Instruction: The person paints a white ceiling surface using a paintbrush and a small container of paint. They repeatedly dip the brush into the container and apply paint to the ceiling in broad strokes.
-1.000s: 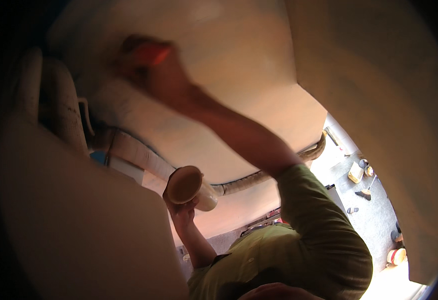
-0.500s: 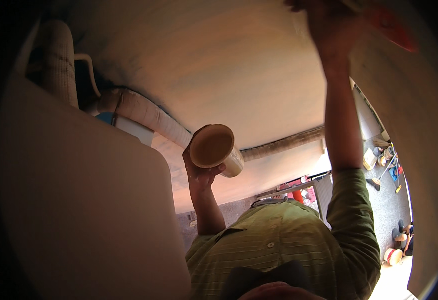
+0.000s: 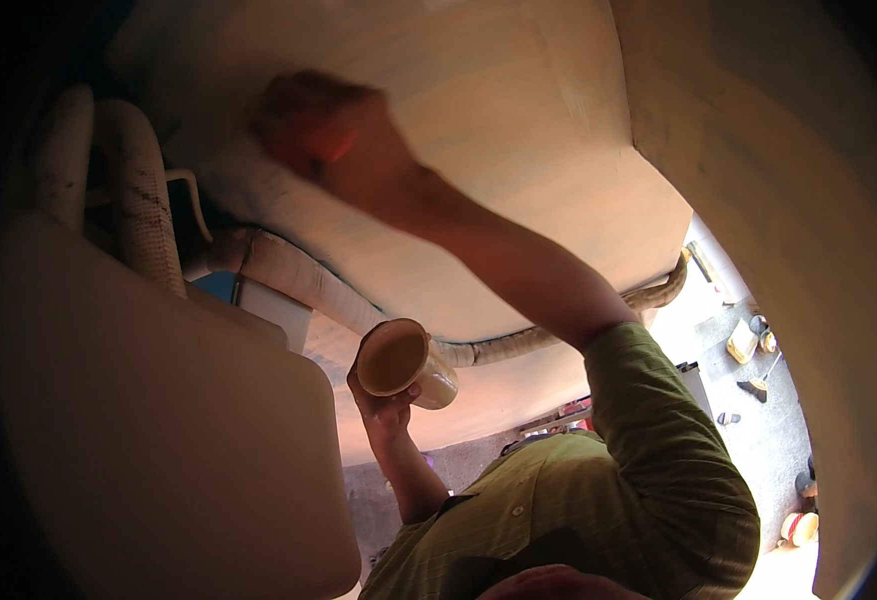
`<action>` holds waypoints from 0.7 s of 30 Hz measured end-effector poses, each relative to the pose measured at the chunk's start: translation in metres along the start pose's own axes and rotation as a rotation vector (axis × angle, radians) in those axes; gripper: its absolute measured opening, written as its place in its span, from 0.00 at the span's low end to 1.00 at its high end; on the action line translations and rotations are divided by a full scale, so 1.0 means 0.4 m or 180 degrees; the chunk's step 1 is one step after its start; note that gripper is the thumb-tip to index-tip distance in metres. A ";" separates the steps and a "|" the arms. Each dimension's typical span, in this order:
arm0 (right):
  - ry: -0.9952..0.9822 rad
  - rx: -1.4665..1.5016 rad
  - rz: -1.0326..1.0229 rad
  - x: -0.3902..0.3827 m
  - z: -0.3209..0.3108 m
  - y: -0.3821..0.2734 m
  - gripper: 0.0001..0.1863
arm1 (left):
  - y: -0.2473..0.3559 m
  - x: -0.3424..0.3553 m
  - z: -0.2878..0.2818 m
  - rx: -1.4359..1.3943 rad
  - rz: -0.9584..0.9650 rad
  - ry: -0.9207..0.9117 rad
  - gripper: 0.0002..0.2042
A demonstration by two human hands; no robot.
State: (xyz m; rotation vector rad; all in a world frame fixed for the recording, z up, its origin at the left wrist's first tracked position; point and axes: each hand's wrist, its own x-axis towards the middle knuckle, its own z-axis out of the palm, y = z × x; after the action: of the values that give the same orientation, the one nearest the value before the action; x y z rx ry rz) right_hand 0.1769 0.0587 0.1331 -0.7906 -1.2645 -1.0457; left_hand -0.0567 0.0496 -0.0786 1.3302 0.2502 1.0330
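Note:
My left hand point(image 3: 386, 410) is wrapped round a cream cylindrical tub point(image 3: 440, 388), tilted so that its round mouth shows; pale, paint-like stuff lines the inside. Up and to the left, my right hand point(image 3: 328, 135) is closed on a red tool point(image 3: 336, 142). Motion blur and shadow hide the tool's working end, so its kind cannot be made out. This hand is nearest to the streaky, pale wall point(image 3: 518, 110). Whether the tool touches the wall I cannot tell.
A wrapped pipe point(image 3: 303, 275) runs along the wall behind the tub, near upright wrapped pipes point(image 3: 148, 190). A large smooth pale panel point(image 3: 188, 430) fills the left. Far below at right, a broom point(image 3: 755, 388) and a round tub point(image 3: 800, 528) stand on the floor.
My right hand has swept from the upper right across to the upper left with the red tool. The tub in my left hand sits slightly lower and further left in view.

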 end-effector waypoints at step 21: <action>-0.0054 0.0733 0.1324 -0.074 -0.196 -0.009 0.08 | -0.075 0.065 0.066 -0.0084 0.0026 -0.0788 0.43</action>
State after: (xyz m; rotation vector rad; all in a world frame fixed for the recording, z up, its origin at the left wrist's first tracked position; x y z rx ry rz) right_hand 0.2020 -0.0091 0.0910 -0.8387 -1.1460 -0.5495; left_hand -0.0100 0.0539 -0.0872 1.4208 0.0447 0.8651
